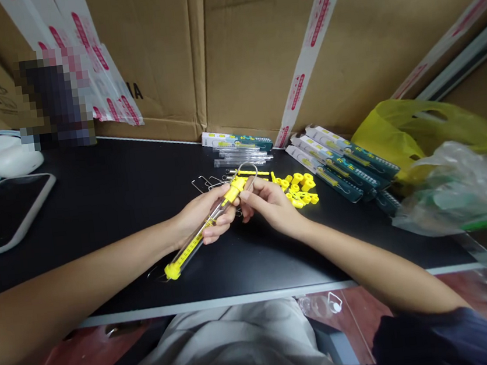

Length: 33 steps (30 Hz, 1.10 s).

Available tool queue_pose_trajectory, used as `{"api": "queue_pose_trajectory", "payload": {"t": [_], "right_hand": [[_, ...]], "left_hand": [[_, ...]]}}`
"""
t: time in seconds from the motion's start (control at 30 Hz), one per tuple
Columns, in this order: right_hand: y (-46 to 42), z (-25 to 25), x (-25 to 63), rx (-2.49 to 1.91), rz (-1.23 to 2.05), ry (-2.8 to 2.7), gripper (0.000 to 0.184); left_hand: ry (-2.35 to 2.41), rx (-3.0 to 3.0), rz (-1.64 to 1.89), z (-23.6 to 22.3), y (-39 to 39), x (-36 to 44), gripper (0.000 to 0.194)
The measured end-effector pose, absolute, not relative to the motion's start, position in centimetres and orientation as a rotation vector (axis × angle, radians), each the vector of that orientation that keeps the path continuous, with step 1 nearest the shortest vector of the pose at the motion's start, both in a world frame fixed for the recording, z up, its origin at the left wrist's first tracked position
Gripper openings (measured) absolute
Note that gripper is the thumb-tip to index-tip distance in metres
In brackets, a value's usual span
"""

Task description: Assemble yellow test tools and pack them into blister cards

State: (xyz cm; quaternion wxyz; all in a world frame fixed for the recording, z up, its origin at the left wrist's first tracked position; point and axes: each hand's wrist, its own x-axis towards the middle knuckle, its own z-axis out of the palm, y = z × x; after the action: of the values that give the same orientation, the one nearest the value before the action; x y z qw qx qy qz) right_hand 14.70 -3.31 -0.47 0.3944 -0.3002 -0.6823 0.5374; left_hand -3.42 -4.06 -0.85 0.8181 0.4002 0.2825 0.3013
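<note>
My left hand [201,213] is closed around the middle of a clear tube with a yellow scale and yellow end caps [189,250], held slanted above the black table [116,191]. My right hand [267,200] pinches the tube's upper yellow end, where a wire ring [248,167] sticks out. Just beyond my hands lie several small yellow plastic caps [301,190], loose wire hooks [203,182] and bare clear tubes [241,158].
Boxed packs of the same item [338,163] lie at the right, with a yellow plastic bag [422,127] and a clear bag [456,193] beyond. A tablet [5,212] lies at the far left. Cardboard boxes [232,49] wall off the back of the table.
</note>
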Motion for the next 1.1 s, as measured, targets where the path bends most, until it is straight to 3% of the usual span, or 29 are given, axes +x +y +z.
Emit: {"api": "queue_pose_trajectory", "payload": {"t": [0.4, 0.83, 1.1], "right_hand": [[-3.5, 0.2, 15.2, -0.748, 1.344, -1.830, 0.031], [-3.3, 0.1, 15.2, -0.757, 1.378, -1.781, 0.041], [-3.6, 0.4, 15.1, -0.806, 1.247, -1.855, 0.039]], "left_hand": [[0.277, 0.786, 0.484, -2.3, -3.0, -4.3, 0.036], [0.337, 0.830, 0.504, -2.1, -3.5, -4.2, 0.036], [0.374, 0.814, 0.502, -2.0, -3.8, -4.0, 0.038]]}}
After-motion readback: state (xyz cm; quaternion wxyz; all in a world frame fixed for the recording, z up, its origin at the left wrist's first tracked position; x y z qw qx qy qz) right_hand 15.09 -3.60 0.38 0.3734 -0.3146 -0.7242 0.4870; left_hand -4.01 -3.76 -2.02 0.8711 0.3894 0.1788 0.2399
